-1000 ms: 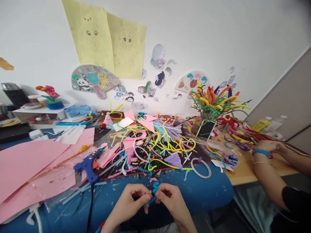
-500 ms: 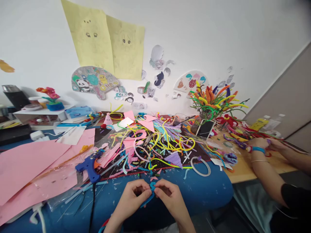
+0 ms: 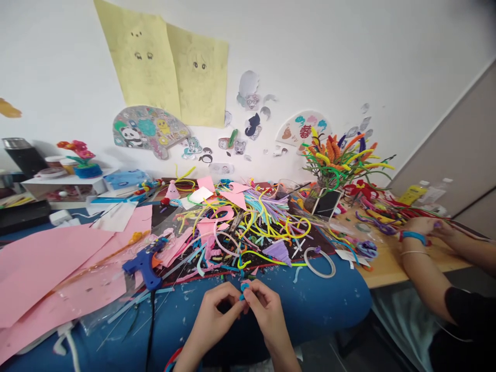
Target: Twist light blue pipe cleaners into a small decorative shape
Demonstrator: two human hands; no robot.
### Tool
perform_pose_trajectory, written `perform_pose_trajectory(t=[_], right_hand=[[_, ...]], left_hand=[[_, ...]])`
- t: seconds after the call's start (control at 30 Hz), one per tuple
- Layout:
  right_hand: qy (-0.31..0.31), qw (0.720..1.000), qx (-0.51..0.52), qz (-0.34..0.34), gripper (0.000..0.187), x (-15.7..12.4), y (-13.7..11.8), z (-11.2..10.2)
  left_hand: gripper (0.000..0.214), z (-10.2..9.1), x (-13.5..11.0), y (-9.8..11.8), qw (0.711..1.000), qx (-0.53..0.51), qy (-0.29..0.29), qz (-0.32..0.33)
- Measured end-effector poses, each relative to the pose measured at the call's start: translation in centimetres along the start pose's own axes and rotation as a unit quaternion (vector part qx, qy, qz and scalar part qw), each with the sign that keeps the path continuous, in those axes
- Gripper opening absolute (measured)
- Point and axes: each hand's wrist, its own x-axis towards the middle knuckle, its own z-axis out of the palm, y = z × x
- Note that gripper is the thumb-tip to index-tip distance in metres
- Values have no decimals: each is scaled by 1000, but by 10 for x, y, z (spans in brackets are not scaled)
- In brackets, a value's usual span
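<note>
A short blue pipe cleaner (image 3: pixel 244 287), curled at its upper end, is pinched between my two hands at the table's front edge. My left hand (image 3: pixel 220 306) closes on it from the left, thumb and forefinger meeting at the blue piece. From the right, my right hand (image 3: pixel 262 305) grips it too, its thumb pressed over the curl. The lower part of the pipe cleaner is hidden behind my fingers. Just beyond my hands lies a heap of pipe cleaners (image 3: pixel 267 206) in many colours, with pink paper scraps among them.
A blue glue gun (image 3: pixel 145 266) lies left of my hands, its black cord hanging over the edge. Pink paper sheets (image 3: pixel 46 258) spread further left. A clear ring (image 3: pixel 321 262) lies to the right. A co-worker's hands (image 3: pixel 430 227) work at the wooden table (image 3: pixel 383 274).
The blue pipe cleaner's long lower part has gone behind my fingers, and its curl looks tighter. My hands have drawn slightly closer together. The co-worker's hands have shifted slightly.
</note>
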Motion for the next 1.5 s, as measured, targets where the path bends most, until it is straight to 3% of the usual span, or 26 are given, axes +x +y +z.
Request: perform_pose_trajectory(t=[0.13, 0.4, 0.57, 0.77, 0.93, 1.2, 1.5], right_hand=[[20, 999, 30, 10, 26, -1, -1, 3], [-2, 999, 3, 36, 28, -1, -5, -8], [25, 1000, 4, 2, 25, 1, -2, -7], [8, 1000, -2, -24, 23, 2, -6, -8], [-23, 999, -24, -29, 22, 2, -6, -12], [-40, 999, 4, -29, 22, 0, 2, -18], [-45, 998, -1, -33, 21, 0, 0, -18]], left_hand=[[22, -2, 0, 5, 1000, 6, -12, 13], [31, -3, 1, 9, 999, 24, -21, 23], [30, -4, 0, 12, 998, 43, -43, 23], [34, -10, 5, 10, 991, -74, -106, -18], [27, -9, 9, 7, 983, -120, -108, -82], [27, -6, 9, -2, 990, -97, -80, -69], [26, -5, 9, 5, 991, -78, -72, -80]])
